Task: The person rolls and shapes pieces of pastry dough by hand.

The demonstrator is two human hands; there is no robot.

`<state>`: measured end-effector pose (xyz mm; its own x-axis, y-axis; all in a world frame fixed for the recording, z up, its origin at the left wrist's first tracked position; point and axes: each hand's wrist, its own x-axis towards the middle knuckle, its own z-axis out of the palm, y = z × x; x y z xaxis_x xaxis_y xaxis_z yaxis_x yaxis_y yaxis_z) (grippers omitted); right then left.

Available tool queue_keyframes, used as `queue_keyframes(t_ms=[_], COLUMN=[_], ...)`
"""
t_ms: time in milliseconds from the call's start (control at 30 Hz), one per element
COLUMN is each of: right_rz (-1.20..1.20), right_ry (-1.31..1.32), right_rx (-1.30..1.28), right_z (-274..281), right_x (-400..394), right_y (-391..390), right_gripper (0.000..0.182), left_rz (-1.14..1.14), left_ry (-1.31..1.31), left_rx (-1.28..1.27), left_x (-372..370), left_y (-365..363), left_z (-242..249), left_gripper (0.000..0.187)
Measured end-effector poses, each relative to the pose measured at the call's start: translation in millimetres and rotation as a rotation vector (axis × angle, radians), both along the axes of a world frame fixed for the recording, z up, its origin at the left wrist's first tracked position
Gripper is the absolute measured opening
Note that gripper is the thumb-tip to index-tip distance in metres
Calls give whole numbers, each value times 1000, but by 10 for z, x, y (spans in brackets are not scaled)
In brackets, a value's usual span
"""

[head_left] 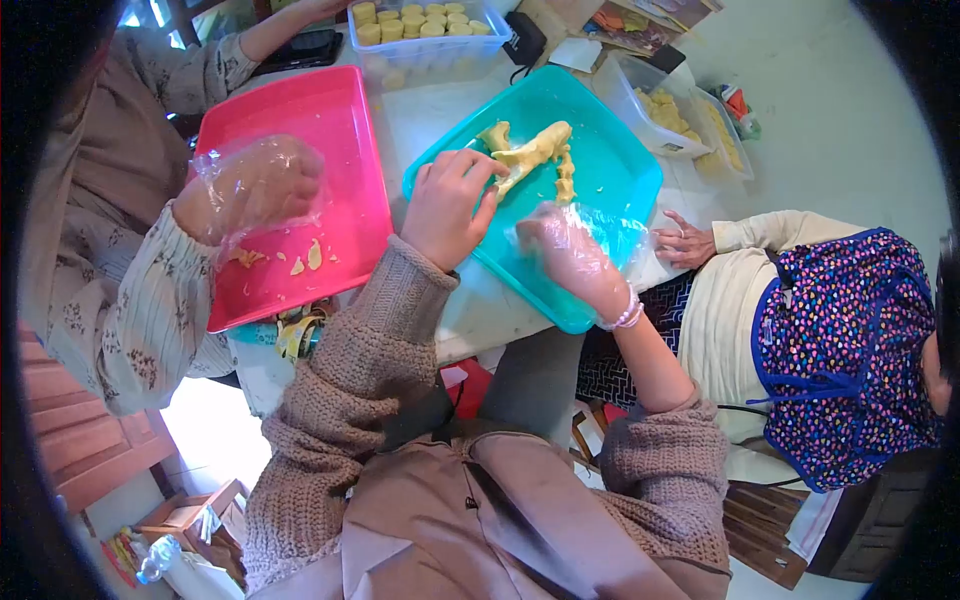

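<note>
A long lump of yellow dough (540, 150) lies in the turquoise tray (610, 150), with a ridged dough strip (565, 180) hanging down from its right side. My bare left hand (455, 205) reaches over the tray's left rim, its thumb and fingers closed round the near end of the lump. Just below the strip is my right hand (575, 255), in a clear plastic glove and curled closed. Whatever its fingers hold is hidden. Small crumbs of dough dot the tray floor.
On my left, a person's gloved hand (265, 185) is over a pink tray (350, 120) with dough scraps. A clear box (430, 55) of round yellow pieces stands at the back. Another person's hand (685, 243) rests right of my tray, below dough-filled containers (665, 110).
</note>
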<state>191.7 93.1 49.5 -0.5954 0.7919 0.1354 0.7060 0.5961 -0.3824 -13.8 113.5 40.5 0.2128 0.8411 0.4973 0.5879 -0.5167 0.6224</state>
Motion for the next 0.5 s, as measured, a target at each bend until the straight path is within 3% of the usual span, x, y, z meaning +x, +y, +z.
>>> queue_keyframes(t_ms=[100,200,233,333,367,500], right_rz=[217,-170,-314,-440,-416,-120], right_ry=[42,-29,-14,-234,-325,67], right_rx=[-152,-206,-343,-272,-409,-21], right_z=[220,414,471,469,429,7], right_x=[122,130,43,-161,-209,-58], right_y=[153,86,64,-72,24,-104], right_gripper=[46,53,55,59,53,35], left_rz=[-16,-14,-18,-16,-17,-13], left_ry=[2,-5,-3,-2,3,0], left_rx=[-7,-14,-13,-14,-9,16], left_x=[7,-4,0,13,15,5], left_y=[-3,-19,-19,-21,-21,-35], left_z=[-4,-5,1,-12,-9,11], left_gripper=[23,23,24,24,23,23])
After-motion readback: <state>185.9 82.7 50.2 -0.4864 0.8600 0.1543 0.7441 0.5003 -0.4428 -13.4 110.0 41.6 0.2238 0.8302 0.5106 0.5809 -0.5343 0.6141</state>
